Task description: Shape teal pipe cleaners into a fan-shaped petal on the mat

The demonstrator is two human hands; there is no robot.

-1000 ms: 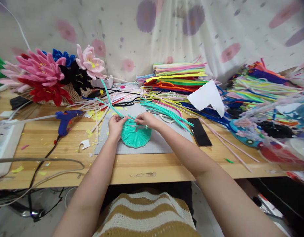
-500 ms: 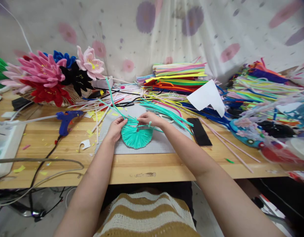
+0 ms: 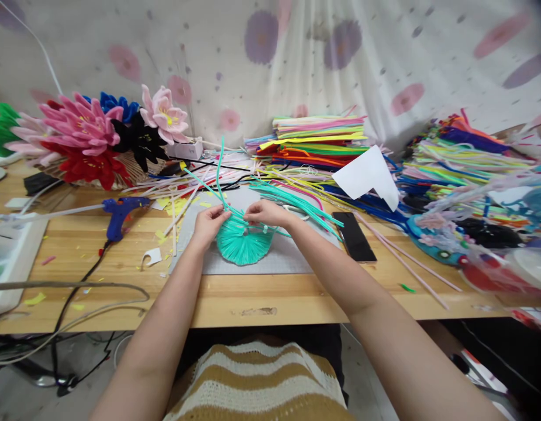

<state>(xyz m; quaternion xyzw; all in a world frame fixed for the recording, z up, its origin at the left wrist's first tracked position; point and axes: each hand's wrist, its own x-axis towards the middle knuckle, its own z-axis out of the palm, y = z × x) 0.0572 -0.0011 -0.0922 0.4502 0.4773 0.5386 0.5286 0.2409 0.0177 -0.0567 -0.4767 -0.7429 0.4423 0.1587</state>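
Observation:
A round teal fan of pipe cleaners (image 3: 244,250) rests on the grey cutting mat (image 3: 292,257). My left hand (image 3: 210,225) pinches its upper left edge, where a long teal pipe cleaner (image 3: 220,166) sticks up and away. At the upper middle of the fan, my right hand (image 3: 266,213) is closed with thumb and fingertips together on the teal strands. The fingertips hide exactly which strands it grips. Behind my right hand lies a bundle of loose teal pipe cleaners (image 3: 296,202), partly over the handles of scissors (image 3: 299,209).
A blue glue gun (image 3: 120,216) lies left with its cord trailing off the table edge. To the right are a black phone (image 3: 358,237) and a white paper piece (image 3: 369,178). Stacked pipe cleaners (image 3: 318,137) and fuzzy flowers (image 3: 81,128) stand at the back.
The long teal pipe cleaner at my left hand has swung right and stands more upright. My right hand has stayed close to the fan's middle. The view has shifted slightly.

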